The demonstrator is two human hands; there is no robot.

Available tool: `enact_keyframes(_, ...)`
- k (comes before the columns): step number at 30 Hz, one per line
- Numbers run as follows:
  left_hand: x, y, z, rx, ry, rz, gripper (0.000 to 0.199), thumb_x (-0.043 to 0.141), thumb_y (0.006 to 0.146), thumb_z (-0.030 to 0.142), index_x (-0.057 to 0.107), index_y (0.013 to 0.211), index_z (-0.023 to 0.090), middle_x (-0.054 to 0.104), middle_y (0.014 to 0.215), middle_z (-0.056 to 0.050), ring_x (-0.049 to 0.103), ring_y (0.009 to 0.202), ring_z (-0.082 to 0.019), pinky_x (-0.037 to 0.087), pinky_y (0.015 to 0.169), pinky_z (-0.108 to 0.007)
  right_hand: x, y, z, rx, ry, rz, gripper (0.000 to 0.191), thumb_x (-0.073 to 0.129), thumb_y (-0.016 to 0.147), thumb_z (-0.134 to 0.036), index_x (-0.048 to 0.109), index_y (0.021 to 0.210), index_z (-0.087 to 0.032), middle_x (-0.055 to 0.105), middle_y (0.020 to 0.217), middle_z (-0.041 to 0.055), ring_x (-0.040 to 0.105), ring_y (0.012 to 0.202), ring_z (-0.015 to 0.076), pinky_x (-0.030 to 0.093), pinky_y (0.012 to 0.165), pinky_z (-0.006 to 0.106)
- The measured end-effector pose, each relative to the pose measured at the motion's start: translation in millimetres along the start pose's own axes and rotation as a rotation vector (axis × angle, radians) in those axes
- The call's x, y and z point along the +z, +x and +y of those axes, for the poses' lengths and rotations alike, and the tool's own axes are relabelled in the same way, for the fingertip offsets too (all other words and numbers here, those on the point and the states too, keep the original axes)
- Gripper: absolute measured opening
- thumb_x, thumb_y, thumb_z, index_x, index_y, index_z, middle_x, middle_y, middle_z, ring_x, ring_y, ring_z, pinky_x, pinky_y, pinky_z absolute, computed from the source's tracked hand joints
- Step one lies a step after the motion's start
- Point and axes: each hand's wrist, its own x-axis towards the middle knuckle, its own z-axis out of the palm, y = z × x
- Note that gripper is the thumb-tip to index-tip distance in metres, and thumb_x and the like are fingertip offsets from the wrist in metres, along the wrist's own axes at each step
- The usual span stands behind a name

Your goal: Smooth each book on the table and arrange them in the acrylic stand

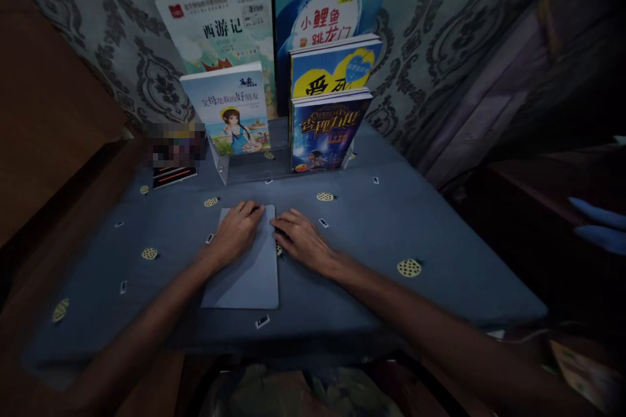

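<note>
A thin, pale notebook [244, 283] with rounded right corners lies flat on the cloth-covered table in front of me. My left hand [238, 229] rests across its upper part, palm down, fingertips close to the top right corner. At the notebook's right edge is my right hand [302, 239]. Its fingertips reach that edge, and a dark gap shows between thumb and fingers. Both forearms come in from the bottom corners. Part of the notebook's upper left is hidden under my left hand and wrist.
Behind the notebook, a clear stand [254, 169] holds several upright books, among them a light blue book [235, 111] and a dark blue book [327, 133]. A small dark item [175, 176], partly blurred out, lies at the left. Patterned curtain [132, 32] hangs behind.
</note>
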Motion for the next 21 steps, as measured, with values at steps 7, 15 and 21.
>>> enact_keyframes(7, 5.3, 7.1, 2.9, 0.025, -0.017, -0.014, 0.045, 0.04, 0.096, 0.013, 0.051, 0.139, 0.019, 0.056, 0.126, -0.011, 0.05, 0.113, -0.026, 0.046, 0.094, -0.042, -0.5, 1.6, 1.3, 0.012, 0.0, -0.013, 0.015, 0.061, 0.093, -0.018, 0.071, 0.104, -0.016, 0.067, 0.095, 0.0097, 0.06, 0.096, 0.0251, 0.053, 0.085, 0.04)
enact_keyframes(15, 0.4, 3.3, 11.6, 0.002, -0.014, -0.012, 0.05, 0.039, 0.093, 0.008, 0.05, 0.14, 0.022, 0.054, 0.13, -0.011, 0.049, 0.114, -0.026, 0.044, 0.094, -0.043, 1.0, 2.1, 10.0, 0.195, 0.268, 0.155, 0.046, 0.046, 0.095, -0.017, 0.046, 0.14, -0.019, 0.067, 0.116, 0.0121, 0.061, 0.11, 0.0261, 0.05, 0.099, 0.047)
enact_keyframes(21, -4.2, 1.8, 18.1, 0.051, 0.015, -0.046, 0.049, 0.04, 0.09, 0.003, 0.054, 0.135, 0.017, 0.06, 0.12, -0.011, 0.052, 0.108, -0.025, 0.043, 0.089, -0.04, 7.7, 4.0, 17.1, 0.134, 0.368, 0.149, 0.06, 0.039, 0.094, -0.016, 0.027, 0.153, -0.019, 0.064, 0.13, 0.0137, 0.055, 0.126, 0.026, 0.044, 0.107, 0.052)
